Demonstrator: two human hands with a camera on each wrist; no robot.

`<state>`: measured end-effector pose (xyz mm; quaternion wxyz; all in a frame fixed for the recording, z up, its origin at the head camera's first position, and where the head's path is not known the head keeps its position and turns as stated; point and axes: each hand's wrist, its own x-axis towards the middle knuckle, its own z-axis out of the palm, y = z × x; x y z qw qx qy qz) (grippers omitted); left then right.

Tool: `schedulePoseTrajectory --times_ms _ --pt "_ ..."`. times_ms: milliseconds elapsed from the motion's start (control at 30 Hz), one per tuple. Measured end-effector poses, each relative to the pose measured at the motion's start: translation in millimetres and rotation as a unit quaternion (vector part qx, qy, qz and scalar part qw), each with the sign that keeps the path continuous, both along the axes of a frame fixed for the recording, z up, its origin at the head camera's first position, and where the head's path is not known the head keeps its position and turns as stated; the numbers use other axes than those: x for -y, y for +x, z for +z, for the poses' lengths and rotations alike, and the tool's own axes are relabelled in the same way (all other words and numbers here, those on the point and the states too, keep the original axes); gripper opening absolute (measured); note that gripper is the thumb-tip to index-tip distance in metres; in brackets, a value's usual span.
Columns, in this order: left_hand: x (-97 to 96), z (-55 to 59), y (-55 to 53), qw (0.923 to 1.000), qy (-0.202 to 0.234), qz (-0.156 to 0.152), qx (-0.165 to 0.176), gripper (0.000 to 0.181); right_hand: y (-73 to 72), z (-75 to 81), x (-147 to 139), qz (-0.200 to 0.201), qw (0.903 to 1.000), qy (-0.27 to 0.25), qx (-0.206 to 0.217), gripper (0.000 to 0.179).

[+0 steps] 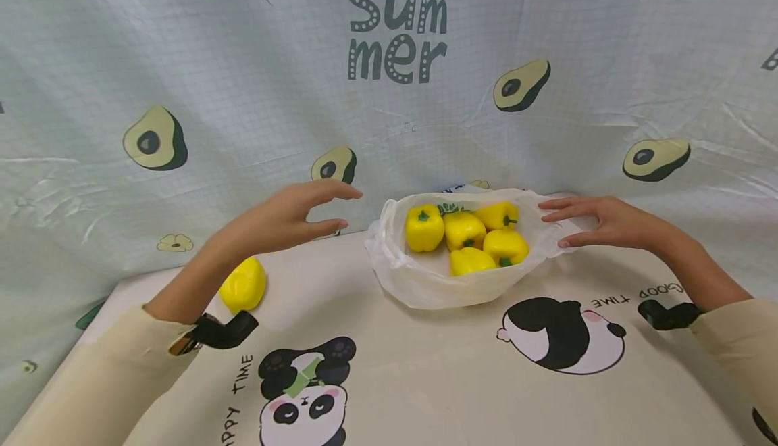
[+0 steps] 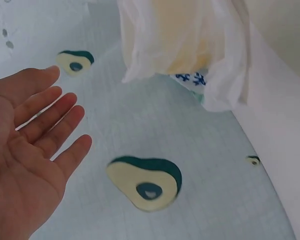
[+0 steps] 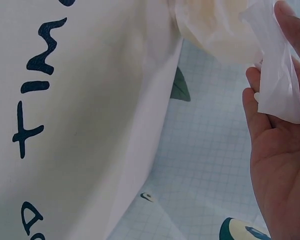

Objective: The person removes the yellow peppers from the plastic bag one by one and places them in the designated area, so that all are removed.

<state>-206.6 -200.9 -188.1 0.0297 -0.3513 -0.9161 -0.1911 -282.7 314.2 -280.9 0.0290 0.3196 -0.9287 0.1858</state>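
Observation:
A white plastic bag (image 1: 450, 294) stands with its mouth spread wide on the table, holding several yellow bell peppers (image 1: 424, 228). Left of it, my left hand (image 1: 298, 213) hovers with thumb and fingers apart, holding nothing; the left wrist view shows its bare palm (image 2: 27, 160). At the bag's right side is my right hand (image 1: 614, 223), fingers extended, thumb apart from them. In the right wrist view, a loose white flap of the bag (image 3: 280, 90) lies across this hand's fingers. A yellow rounded thing (image 1: 244, 285) sits behind my left forearm, partly hidden.
The light tablecloth (image 1: 425, 372) has printed pandas and lettering. Behind the table hangs a pale curtain (image 1: 267, 61) with avocado prints, close to the bag's back side. Dark straps or mounts (image 1: 225, 331) sit at both wrists.

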Motion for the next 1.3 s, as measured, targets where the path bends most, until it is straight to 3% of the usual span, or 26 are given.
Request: schedulePoseTrajectory --times_ms 200,400,700,800,967,1133,1233,1300 --pt "-31.2 7.2 -13.4 0.9987 -0.014 -0.047 0.015 0.043 -1.6 -0.9 -0.9 0.011 0.9999 -0.01 0.001 0.05" --pt "-61.5 11.6 -33.5 0.9934 -0.056 -0.089 0.047 0.044 -1.8 -0.8 -1.1 0.01 0.9998 -0.012 0.01 0.05" --pt "-103.9 18.8 -64.8 0.9696 -0.122 -0.143 0.156 0.051 -3.3 -2.1 -0.7 0.018 0.9995 -0.025 0.005 0.049" --pt "-117.2 19.0 -75.2 0.9542 -0.143 -0.16 0.208 0.054 -3.7 0.1 -0.8 0.012 0.9998 -0.017 0.004 0.049" --pt "-142.3 12.6 -90.6 0.9168 -0.193 -0.169 0.306 0.058 -4.6 3.0 -0.7 0.001 0.9997 -0.021 0.008 0.049" --pt "-165.3 4.8 -97.8 0.8835 -0.218 -0.108 0.4 0.06 -5.3 3.8 0.0 0.002 0.9995 -0.028 0.015 0.049" --pt "-174.9 0.9 -101.6 0.87 -0.225 -0.081 0.431 0.061 -4.6 5.0 0.6 -0.005 0.9995 -0.024 0.019 0.049" --pt "-179.8 -1.7 -104.8 0.866 -0.225 -0.069 0.441 0.061 -4.1 5.6 0.8 -0.009 0.9995 -0.02 0.021 0.05"
